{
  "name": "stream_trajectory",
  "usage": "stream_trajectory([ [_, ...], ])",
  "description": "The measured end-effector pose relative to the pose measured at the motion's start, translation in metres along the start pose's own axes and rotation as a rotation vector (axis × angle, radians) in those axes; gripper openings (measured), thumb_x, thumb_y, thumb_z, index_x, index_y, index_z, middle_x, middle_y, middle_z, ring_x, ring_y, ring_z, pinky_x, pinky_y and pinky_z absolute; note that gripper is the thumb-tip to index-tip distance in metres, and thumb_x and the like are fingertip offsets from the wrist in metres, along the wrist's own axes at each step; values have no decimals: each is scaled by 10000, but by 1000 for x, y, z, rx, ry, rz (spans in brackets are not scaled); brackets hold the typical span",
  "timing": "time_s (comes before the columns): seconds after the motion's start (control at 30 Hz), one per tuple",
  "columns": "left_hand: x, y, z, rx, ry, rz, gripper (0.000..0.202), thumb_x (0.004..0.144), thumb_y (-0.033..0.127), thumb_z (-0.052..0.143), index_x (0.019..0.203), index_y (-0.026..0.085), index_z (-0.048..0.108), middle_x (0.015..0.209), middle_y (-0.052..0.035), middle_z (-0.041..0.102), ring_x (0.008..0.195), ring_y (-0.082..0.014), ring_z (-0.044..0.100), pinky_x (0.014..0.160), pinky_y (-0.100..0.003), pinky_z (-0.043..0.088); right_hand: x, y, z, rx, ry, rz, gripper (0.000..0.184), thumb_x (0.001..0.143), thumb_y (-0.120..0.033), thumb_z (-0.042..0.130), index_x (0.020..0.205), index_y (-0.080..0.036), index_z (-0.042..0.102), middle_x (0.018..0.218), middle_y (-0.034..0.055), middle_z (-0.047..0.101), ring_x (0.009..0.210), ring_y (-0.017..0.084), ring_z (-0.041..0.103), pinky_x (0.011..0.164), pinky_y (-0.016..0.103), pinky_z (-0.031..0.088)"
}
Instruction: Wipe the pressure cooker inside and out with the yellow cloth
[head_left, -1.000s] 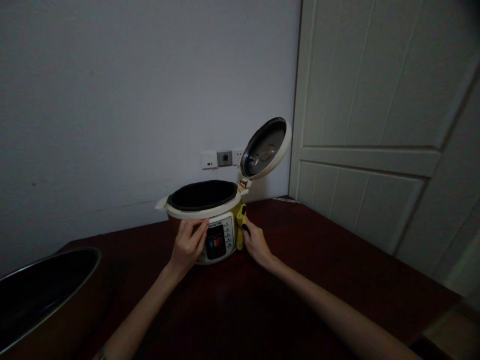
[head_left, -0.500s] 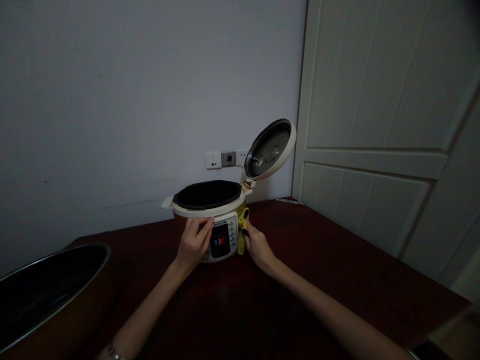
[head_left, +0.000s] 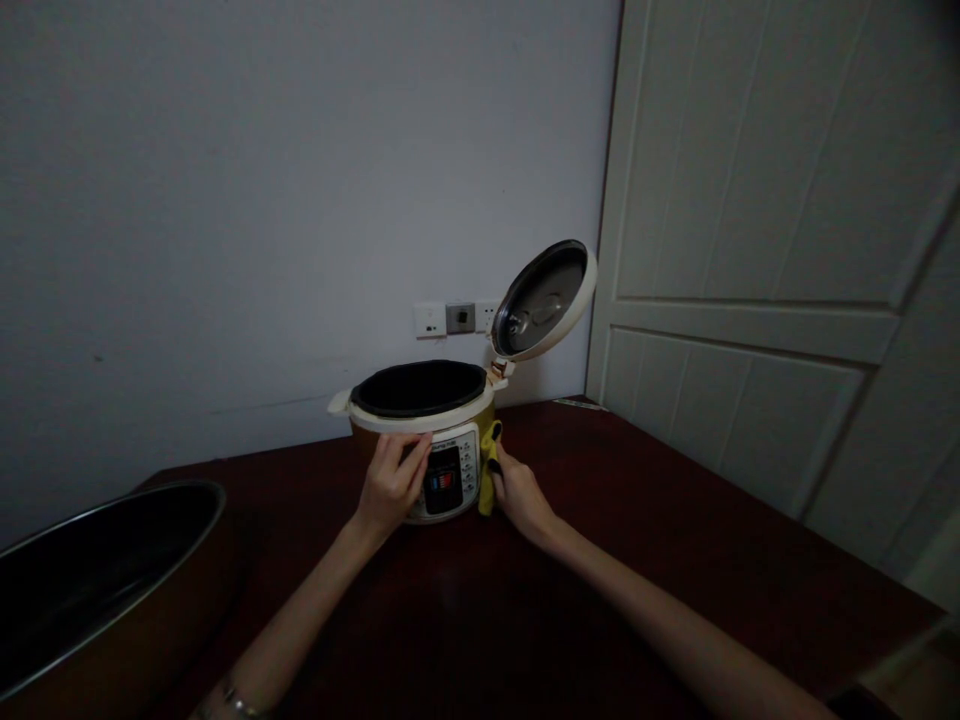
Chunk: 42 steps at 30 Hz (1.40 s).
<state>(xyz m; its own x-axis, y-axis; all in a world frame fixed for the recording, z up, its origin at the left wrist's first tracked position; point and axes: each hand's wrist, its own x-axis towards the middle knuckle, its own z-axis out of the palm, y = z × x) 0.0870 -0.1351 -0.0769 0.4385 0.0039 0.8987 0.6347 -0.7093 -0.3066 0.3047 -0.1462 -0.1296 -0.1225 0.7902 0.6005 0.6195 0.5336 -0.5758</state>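
Note:
A white and brownish electric pressure cooker (head_left: 405,418) stands on the table with its round lid (head_left: 547,300) tilted up at the back right. Its dark inner pot (head_left: 420,388) shows at the top. On the front is a control panel (head_left: 469,465) with a dark display. My left hand (head_left: 390,480) is at the panel's upper left, fingertips pinched together against it; whatever is between them is too small to make out. My right hand (head_left: 521,495) grips a yellow cloth (head_left: 487,500) with dark patches, pressed to the cooker's right side.
A large dark-lined pan (head_left: 150,590) with a metal rim stands at the near left. The dark red table (head_left: 450,630) meets a pale wall behind, which carries sockets (head_left: 460,318). At the right is a panelled white door (head_left: 750,220).
The whole view has shifted slightly, so the cooker and both hands sit a little further right. Both hands keep nearly the same places on the cooker.

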Motion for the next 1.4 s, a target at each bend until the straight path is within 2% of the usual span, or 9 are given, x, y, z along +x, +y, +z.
stream_trajectory([
  [0.2,1,0,0,-1,-2,-7,394,846,51,531,1233,127,536,912,-109,569,834,-211,519,721,-375,483,27,-8,-15,-48,80,-57,576,806,-61,392,1370,-174,382,1161,129,641,1013,219,625,869,318,469],
  [0.37,-1,-1,1,-11,1,-9,443,847,52,525,1276,159,513,937,-105,564,856,-214,517,731,-369,488,4,5,0,-43,-27,149,465,820,-53,391,1264,-145,493,948,109,709,790,188,675,733,263,489],
  [0.5,-2,-1,1,-17,-6,-12,456,839,41,532,1281,151,510,938,-107,564,862,-217,515,741,-369,487,-3,-7,0,-32,-26,78,524,823,-60,431,1333,-183,428,1058,106,691,898,189,663,779,254,480],
  [0.63,-2,0,1,1,-5,-10,442,840,50,535,1272,146,521,927,-108,574,852,-216,518,732,-367,486,21,-17,-16,-70,48,41,519,830,-68,419,1340,-164,427,1098,123,680,956,214,652,815,269,465],
  [0.77,-1,0,0,-2,-2,-23,412,856,78,516,1259,162,547,915,-105,592,839,-215,536,725,-368,489,41,0,-20,-116,41,199,411,864,-81,402,1237,-175,546,1009,104,712,895,199,673,768,232,454],
  [0.93,-2,0,1,-12,3,-18,427,854,71,514,1272,155,532,922,-110,592,835,-212,534,717,-362,487,20,16,-4,-135,-28,265,309,840,-53,432,1056,-125,642,919,131,723,830,203,688,685,214,451],
  [1.07,-2,0,1,-9,-2,-16,449,853,63,515,1290,168,510,935,-108,585,847,-212,529,725,-364,482,8,-1,-2,-119,-39,206,372,842,-61,432,1176,-147,574,939,107,722,827,189,685,705,215,447],
  [1.2,-2,0,1,-5,5,-12,452,844,51,525,1283,158,515,929,-108,583,845,-213,526,725,-363,479,31,-15,-20,-156,26,125,421,840,-72,425,1241,-164,520,979,107,713,855,201,677,742,236,443],
  [1.4,-3,-1,2,-2,-10,-26,459,842,55,531,1288,163,510,934,-106,582,846,-211,523,727,-369,479,53,12,-22,-182,32,235,367,884,-98,383,1195,-148,570,1021,137,703,930,224,666,769,254,440],
])
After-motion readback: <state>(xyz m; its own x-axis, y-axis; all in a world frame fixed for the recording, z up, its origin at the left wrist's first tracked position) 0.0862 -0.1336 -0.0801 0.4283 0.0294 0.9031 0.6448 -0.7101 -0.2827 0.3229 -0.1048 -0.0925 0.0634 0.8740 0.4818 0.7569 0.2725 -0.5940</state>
